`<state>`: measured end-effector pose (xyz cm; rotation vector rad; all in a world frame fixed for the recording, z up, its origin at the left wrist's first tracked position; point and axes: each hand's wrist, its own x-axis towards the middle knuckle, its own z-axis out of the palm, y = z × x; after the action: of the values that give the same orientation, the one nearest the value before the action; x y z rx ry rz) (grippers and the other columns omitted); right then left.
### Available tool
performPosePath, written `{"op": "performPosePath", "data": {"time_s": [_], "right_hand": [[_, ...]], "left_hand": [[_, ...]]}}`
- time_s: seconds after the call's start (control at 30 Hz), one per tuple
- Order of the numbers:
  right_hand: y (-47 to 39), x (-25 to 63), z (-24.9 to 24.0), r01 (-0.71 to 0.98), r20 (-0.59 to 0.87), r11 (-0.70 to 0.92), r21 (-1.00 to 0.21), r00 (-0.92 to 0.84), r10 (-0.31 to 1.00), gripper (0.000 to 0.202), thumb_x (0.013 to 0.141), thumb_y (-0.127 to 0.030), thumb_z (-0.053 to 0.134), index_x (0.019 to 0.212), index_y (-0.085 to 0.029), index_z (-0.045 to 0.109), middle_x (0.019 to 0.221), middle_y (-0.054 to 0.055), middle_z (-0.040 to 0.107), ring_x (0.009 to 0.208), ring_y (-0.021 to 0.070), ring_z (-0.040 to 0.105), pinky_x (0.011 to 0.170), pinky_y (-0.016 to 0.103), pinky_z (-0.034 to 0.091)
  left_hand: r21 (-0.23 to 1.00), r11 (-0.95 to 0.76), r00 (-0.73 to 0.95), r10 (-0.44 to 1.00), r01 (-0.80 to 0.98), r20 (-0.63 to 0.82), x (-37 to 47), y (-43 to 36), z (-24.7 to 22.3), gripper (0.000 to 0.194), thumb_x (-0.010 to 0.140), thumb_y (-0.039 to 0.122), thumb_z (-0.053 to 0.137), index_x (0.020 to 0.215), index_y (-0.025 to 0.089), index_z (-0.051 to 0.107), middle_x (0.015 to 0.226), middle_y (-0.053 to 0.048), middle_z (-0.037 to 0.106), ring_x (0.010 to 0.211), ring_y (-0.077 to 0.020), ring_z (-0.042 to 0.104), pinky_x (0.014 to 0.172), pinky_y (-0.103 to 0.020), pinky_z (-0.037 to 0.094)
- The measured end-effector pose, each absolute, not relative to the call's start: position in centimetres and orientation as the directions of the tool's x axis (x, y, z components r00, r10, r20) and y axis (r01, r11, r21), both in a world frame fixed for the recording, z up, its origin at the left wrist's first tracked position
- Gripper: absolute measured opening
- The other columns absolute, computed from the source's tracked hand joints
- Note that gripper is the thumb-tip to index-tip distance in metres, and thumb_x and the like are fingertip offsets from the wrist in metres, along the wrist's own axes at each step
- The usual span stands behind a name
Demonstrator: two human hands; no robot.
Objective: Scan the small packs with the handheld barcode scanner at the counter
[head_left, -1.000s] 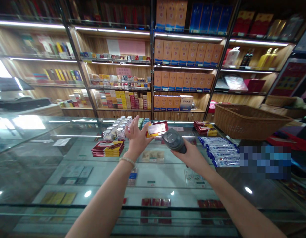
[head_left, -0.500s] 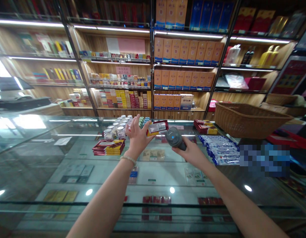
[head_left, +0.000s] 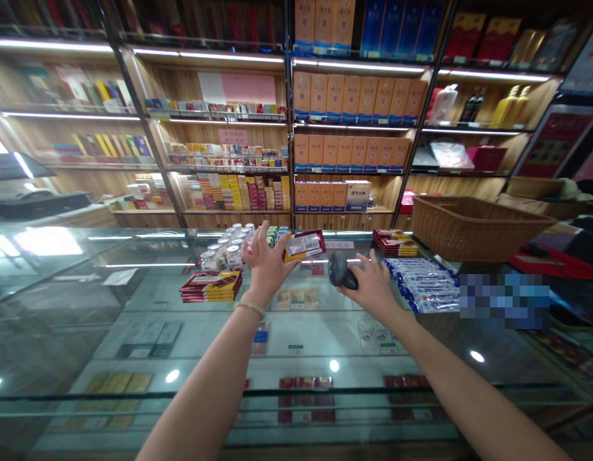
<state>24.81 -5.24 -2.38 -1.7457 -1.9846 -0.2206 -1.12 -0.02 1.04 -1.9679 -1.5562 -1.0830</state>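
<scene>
My left hand (head_left: 266,269) pinches a flat red-and-yellow packet (head_left: 303,245) by its left end, with other fingers raised. The packet's back, with a printed label and barcode, faces me. In my right hand (head_left: 376,288) is a dark barcode scanner (head_left: 341,270), held by its handle with some fingers lifted off. The scanner's head is tilted to the left, just right of and below the packet, apart from it. Left of my left hand lies a stack of similar packets (head_left: 211,285). Several clear-lidded jars (head_left: 228,248) stand just behind that hand.
A glass display counter (head_left: 205,349) spreads beneath my arms, with packs inside. Blue-and-white packets (head_left: 424,282) lie at right, near another red-and-yellow stack (head_left: 395,242) and a wicker basket (head_left: 479,227). Shelves of orange boxes (head_left: 351,153) and small packs line the back.
The scanner's head has turned away from facing me, and my right hand's fingers have lifted and spread on its handle. The packet stays in my left hand. The view has shifted slightly.
</scene>
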Motion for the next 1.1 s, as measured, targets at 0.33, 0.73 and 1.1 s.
{"op": "performPosePath", "data": {"time_s": [0.33,0.73,1.1], "right_hand": [[-5.3,23.9,-3.3,0.973,0.349,0.182,-0.14,-0.123,0.929,0.049,0.084,-0.055,0.078,0.122,-0.023,0.075,0.168,0.017,0.038,0.16,0.0433,0.017,0.123,0.067,0.018],[-2.7,25.3,1.1,0.957,0.413,0.194,-0.217,-0.09,0.906,0.079,0.094,-0.058,0.06,0.161,-0.022,0.04,0.169,0.015,0.038,0.159,0.0356,0.026,0.123,0.057,0.028],[-0.7,26.0,0.8,0.916,0.613,0.393,-0.084,-0.264,0.745,0.084,0.079,-0.049,0.081,0.154,-0.032,0.046,0.171,0.012,0.03,0.161,0.0369,0.018,0.124,0.063,0.022]], "left_hand": [[0.156,-0.32,0.092,0.641,0.935,0.762,-0.9,-0.3,1.1,0.065,0.079,0.048,0.085,0.139,0.031,0.065,0.171,-0.02,0.029,0.157,-0.042,0.027,0.125,-0.069,0.011],[0.11,-0.339,0.133,0.619,0.934,0.774,-0.7,-0.5,1.2,0.069,0.074,0.045,0.089,0.137,0.03,0.066,0.169,-0.022,0.031,0.155,-0.0439,0.03,0.124,-0.068,0.013],[-0.037,-0.502,0.327,0.503,0.864,0.8,-0.5,-0.7,1.5,0.072,0.073,0.047,0.091,0.138,0.031,0.065,0.169,-0.022,0.032,0.154,-0.0437,0.032,0.124,-0.067,0.013]]}}
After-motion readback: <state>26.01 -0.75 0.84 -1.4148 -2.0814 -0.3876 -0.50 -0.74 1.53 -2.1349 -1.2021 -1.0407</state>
